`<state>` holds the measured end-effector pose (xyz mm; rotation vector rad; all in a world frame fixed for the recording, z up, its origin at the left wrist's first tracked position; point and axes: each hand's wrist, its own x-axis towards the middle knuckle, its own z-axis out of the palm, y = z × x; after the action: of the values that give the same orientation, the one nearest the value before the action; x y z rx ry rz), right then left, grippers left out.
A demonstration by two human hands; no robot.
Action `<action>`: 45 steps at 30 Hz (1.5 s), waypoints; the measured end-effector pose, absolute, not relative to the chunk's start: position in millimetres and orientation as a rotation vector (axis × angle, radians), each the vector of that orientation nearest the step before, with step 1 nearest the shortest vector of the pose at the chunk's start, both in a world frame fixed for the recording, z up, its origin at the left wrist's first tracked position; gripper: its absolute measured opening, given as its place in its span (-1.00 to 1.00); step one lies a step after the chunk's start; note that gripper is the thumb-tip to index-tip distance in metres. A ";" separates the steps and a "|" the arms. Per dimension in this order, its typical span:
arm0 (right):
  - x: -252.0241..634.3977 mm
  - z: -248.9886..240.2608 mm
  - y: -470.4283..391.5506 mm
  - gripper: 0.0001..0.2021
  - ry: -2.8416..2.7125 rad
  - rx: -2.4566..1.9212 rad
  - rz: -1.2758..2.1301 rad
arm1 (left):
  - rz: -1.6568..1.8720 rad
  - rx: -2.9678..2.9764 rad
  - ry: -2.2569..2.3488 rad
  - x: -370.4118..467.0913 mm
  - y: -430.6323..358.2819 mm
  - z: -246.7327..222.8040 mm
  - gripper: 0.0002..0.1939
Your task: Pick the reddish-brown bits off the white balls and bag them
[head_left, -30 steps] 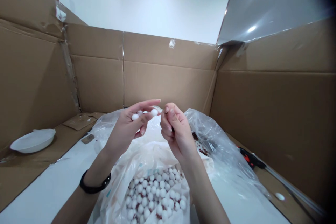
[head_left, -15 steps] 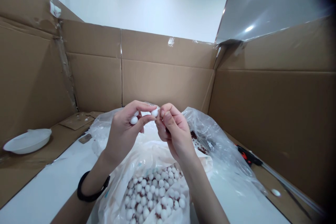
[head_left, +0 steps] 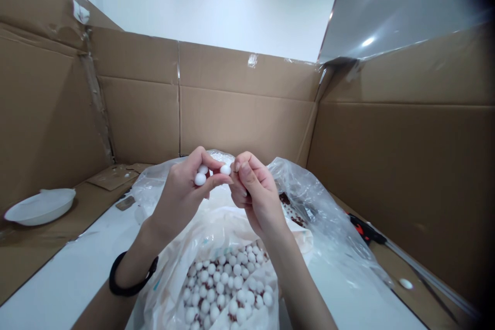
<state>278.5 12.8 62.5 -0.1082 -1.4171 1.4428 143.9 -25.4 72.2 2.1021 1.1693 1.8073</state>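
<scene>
Between thumb and forefinger, my left hand (head_left: 185, 185) pinches a small white ball (head_left: 225, 169). Two more white balls (head_left: 200, 179) sit against its palm and curled fingers. My right hand (head_left: 255, 185) is closed just to the right, its thumb pressed on the forefinger; whatever it grips there is mostly hidden. Both hands nearly touch above a translucent plastic bag (head_left: 170, 278). Inside the bag lies a heap of white balls (head_left: 224, 283) with reddish-brown bits among them.
A clear plastic bag (head_left: 328, 227) with dark reddish bits (head_left: 296, 211) lies behind my right hand. A white dish (head_left: 42, 207) stands at far left. On the right are a black-and-red handled tool (head_left: 365, 229) and a loose white piece (head_left: 406, 283). Cardboard walls (head_left: 247, 118) surround the table.
My left hand has shifted slightly left, and the pinched ball with it, a little away from my right fingers. The two balls in the palm show more clearly. My right hand stays closed.
</scene>
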 end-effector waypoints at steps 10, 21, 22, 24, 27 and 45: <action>278.2 61.5 12.1 -0.77 -1.454 -0.046 1.471 | 1.763 2.249 1.218 141.0 -26.2 74.4 -0.74; 275.9 61.9 11.5 -0.76 -1.436 -0.054 1.497 | 1.871 2.593 1.329 141.9 -27.7 72.1 -0.74; 275.8 61.6 11.8 -0.76 -1.435 -0.049 1.505 | 1.889 2.630 1.335 142.0 -27.2 71.6 -0.73; 276.0 61.1 12.5 -0.76 -1.433 -0.035 1.530 | 1.920 2.692 1.347 142.0 -26.2 70.5 -0.72; 277.6 61.2 13.8 -0.83 -1.435 -0.007 1.602 | 1.957 2.749 1.331 141.6 -24.8 69.0 -0.74; 281.4 62.4 12.6 -0.81 -1.501 0.030 1.762 | 2.029 3.015 1.215 143.9 -29.7 70.1 -0.73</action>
<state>281.4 12.6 62.4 0.0296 -1.5010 1.7620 143.9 -29.7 70.1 3.0149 1.2152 2.0293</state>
